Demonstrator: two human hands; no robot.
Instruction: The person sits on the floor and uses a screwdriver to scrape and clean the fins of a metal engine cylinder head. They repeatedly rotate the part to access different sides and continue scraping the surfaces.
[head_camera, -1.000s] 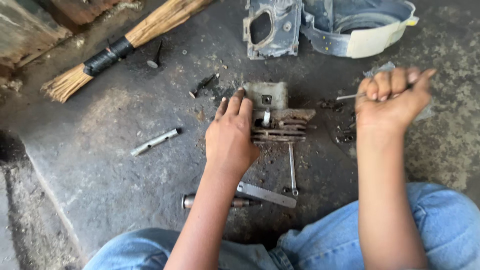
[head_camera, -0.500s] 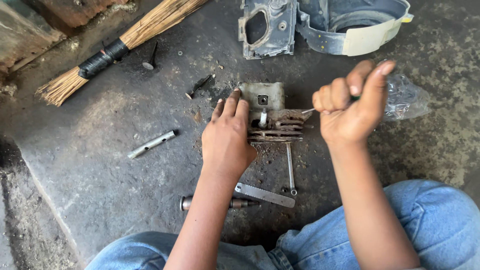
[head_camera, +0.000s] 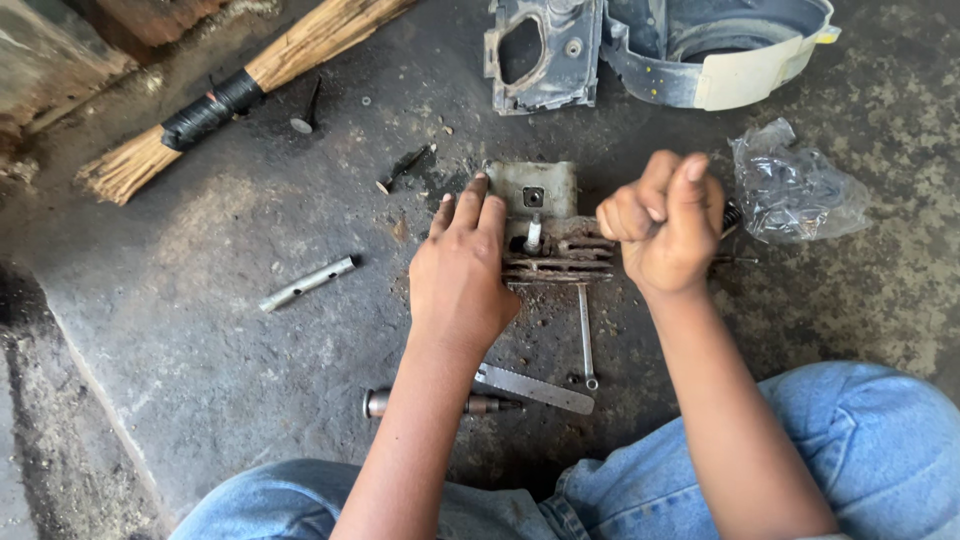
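I sit on a concrete floor (head_camera: 230, 380) with a finned metal engine part (head_camera: 560, 258) in front of me; a white plug (head_camera: 533, 236) stands in it. My left hand (head_camera: 460, 278) lies over the part's left end with its fingers stretched forward, holding it down. My right hand (head_camera: 665, 225) is a closed fist over the part's right end. It grips a thin metal tool, almost wholly hidden inside the fist.
A thin spanner (head_camera: 585, 335), a flat metal blade (head_camera: 535, 388) and a round-headed tool (head_camera: 378, 403) lie near my knees. A tube spanner (head_camera: 307, 283) lies to the left, a broom (head_camera: 250, 80) at top left. A grey casing (head_camera: 545, 45), a fan cover (head_camera: 720, 50) and a plastic bag (head_camera: 790, 185) lie beyond.
My right hand has come in from the right with the thin tool and now sits over the part's right end. My left hand has stayed on the part.
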